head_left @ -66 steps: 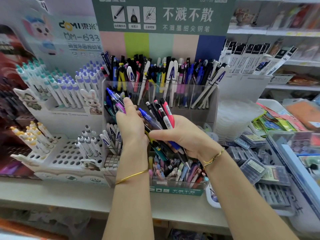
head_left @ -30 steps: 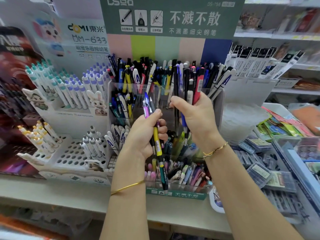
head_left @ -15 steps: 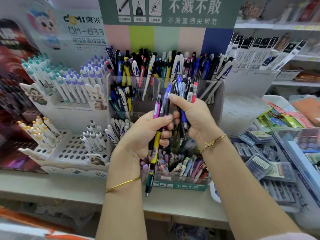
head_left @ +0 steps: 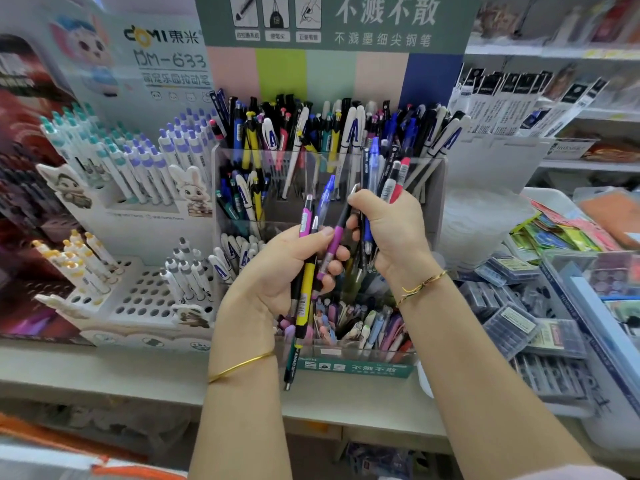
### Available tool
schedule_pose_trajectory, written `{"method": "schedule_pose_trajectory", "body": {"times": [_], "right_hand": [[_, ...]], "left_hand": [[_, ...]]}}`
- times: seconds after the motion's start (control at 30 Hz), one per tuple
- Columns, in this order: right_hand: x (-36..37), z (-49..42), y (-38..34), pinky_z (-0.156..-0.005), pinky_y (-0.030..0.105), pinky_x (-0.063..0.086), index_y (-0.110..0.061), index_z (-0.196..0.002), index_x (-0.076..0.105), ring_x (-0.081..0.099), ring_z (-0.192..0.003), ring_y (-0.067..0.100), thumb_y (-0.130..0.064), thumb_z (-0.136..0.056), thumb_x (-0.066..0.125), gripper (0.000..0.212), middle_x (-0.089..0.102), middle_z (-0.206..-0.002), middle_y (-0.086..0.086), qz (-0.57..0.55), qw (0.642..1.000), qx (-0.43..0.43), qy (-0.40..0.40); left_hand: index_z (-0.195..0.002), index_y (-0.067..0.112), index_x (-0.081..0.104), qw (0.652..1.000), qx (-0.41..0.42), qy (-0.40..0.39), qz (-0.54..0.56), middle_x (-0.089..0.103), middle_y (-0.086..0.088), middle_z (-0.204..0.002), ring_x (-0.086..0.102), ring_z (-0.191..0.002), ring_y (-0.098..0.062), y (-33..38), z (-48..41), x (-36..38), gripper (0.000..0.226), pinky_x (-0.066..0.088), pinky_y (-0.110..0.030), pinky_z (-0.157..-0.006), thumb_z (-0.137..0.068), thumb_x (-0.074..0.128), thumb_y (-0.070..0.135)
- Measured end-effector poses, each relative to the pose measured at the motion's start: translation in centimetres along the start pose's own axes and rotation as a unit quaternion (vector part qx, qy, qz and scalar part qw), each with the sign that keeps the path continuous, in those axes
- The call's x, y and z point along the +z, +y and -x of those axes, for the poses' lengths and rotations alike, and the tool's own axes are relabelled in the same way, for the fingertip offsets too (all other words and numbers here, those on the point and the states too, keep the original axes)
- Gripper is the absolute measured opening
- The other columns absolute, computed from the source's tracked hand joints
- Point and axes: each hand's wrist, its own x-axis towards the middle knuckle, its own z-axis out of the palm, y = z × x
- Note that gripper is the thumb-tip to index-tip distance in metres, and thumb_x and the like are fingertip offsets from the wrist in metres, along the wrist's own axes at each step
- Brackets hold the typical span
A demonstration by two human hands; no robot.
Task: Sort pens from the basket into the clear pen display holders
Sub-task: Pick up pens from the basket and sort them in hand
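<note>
My left hand (head_left: 277, 271) grips a small bunch of pens (head_left: 304, 289): a long yellow-and-black one hanging down, a pink one, a blue one and a purple one. My right hand (head_left: 391, 230) holds a second bunch (head_left: 388, 178) upright, with blue, black, white and red pens. Both hands are close together in front of the tiered clear pen display holder (head_left: 433, 188). Its top row (head_left: 329, 133) is packed with mixed pens. The lower front compartments (head_left: 363, 327) hold pastel pens. No basket is in view.
A white display (head_left: 138, 174) of capped pens with cartoon figures stands to the left, with a perforated stand (head_left: 145, 299) below it. Boxes of refills (head_left: 512, 317) and coloured packets (head_left: 561, 233) lie to the right. A pale shelf (head_left: 104, 372) runs along the front.
My right hand came down from the top row with its bunch and met my left hand. The left hand's pens now include a purple one angled toward the right hand.
</note>
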Motion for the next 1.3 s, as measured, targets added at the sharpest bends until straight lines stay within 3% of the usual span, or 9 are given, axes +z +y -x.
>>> {"method": "schedule_pose_trajectory", "body": {"times": [0.2,0.3,0.43,0.53,0.63,0.8,0.87,1.07,1.3], "right_hand": [[-0.3,0.0,-0.4,-0.039,0.021,0.042,-0.009,-0.076,0.050,0.055,-0.042,0.009,0.002,-0.086,0.057,0.017,0.055,-0.062,0.005,-0.026,0.996,-0.051,0.074],[-0.7,0.0,0.3,-0.048,0.026,0.046,-0.012,-0.083,0.051,0.053,-0.052,0.011,-0.005,-0.085,0.062,0.014,0.055,-0.069,0.003,0.072,0.987,-0.096,0.103],[-1.2,-0.1,-0.3,-0.061,0.023,0.037,-0.017,-0.083,0.047,0.048,-0.076,0.018,-0.011,-0.084,0.063,0.017,0.052,-0.083,-0.001,0.447,0.846,-0.287,0.046],[-0.5,0.5,-1.4,-0.050,0.026,0.027,-0.014,-0.080,0.042,0.042,-0.069,0.021,-0.018,-0.085,0.059,0.018,0.043,-0.068,-0.003,0.595,0.751,-0.256,-0.126],[-0.4,0.5,-2.0,-0.050,0.029,0.029,-0.016,-0.071,0.034,0.038,-0.058,0.017,-0.023,-0.085,0.061,0.031,0.041,-0.067,-0.001,0.631,0.718,-0.191,-0.225],[-0.4,0.1,-1.8,-0.063,0.036,0.045,-0.010,-0.091,0.052,0.052,-0.072,0.022,-0.027,-0.080,0.070,0.026,0.054,-0.082,0.005,0.622,0.716,-0.147,-0.281],[-0.6,0.0,-1.3,-0.060,0.034,0.041,-0.011,-0.083,0.050,0.047,-0.067,0.021,-0.024,-0.078,0.072,0.026,0.051,-0.078,0.005,0.609,0.732,-0.124,-0.280],[-1.5,0.1,-1.2,-0.050,0.018,0.046,-0.005,-0.074,0.062,0.057,-0.053,0.008,-0.009,-0.084,0.064,0.011,0.064,-0.068,0.005,0.317,0.922,-0.024,-0.220],[-0.2,-0.4,0.7,-0.046,0.021,0.048,-0.003,-0.065,0.060,0.056,-0.046,0.011,-0.005,-0.088,0.059,0.023,0.060,-0.055,0.004,0.110,0.986,0.040,-0.117]], "left_hand": [[-0.093,0.006,0.053,0.995,0.036,0.096,-0.002,0.067,-0.007,-0.076,0.048,-0.046,-0.006,-0.3,0.3,-1.3,0.010,0.032,-0.012,-0.031,-0.100,0.046,0.010],[-0.086,0.008,0.051,0.980,0.073,0.180,-0.044,0.065,-0.009,-0.074,0.042,-0.042,-0.005,-0.1,0.0,-1.7,0.013,0.029,-0.013,-0.031,-0.099,0.048,0.005],[-0.072,0.011,0.051,0.956,0.083,0.219,-0.175,0.063,-0.007,-0.060,0.037,-0.041,-0.008,0.1,0.3,-2.5,0.028,0.025,-0.013,-0.033,-0.094,0.047,-0.004],[-0.073,0.010,0.052,0.965,0.069,0.199,-0.158,0.065,-0.006,-0.058,0.037,-0.044,-0.009,0.4,0.5,-2.2,0.026,0.025,-0.014,-0.033,-0.096,0.048,-0.003],[-0.076,0.008,0.052,0.968,0.071,0.205,-0.123,0.063,-0.011,-0.061,0.040,-0.042,-0.008,0.5,0.4,-2.2,0.023,0.028,-0.015,-0.032,-0.096,0.047,-0.002],[-0.079,0.008,0.052,0.970,0.084,0.201,-0.104,0.060,-0.008,-0.061,0.041,-0.042,-0.006,0.1,0.3,-2.2,0.021,0.029,-0.014,-0.032,-0.097,0.046,-0.001],[-0.083,0.008,0.050,0.975,0.082,0.195,-0.059,0.058,-0.007,-0.067,0.042,-0.045,-0.007,0.0,0.2,-2.1,0.017,0.030,-0.014,-0.032,-0.098,0.047,0.002],[-0.106,0.003,0.056,0.982,0.071,0.167,0.051,0.056,-0.006,-0.070,0.043,-0.046,-0.007,0.0,0.0,-2.2,0.016,0.032,-0.015,-0.035,-0.098,0.042,0.001],[-0.115,0.003,0.049,0.998,0.040,0.054,-0.011,0.050,-0.005,-0.066,0.034,-0.043,-0.007,-0.4,-0.2,-1.3,0.026,0.028,-0.015,-0.033,-0.094,0.038,-0.004]]}}
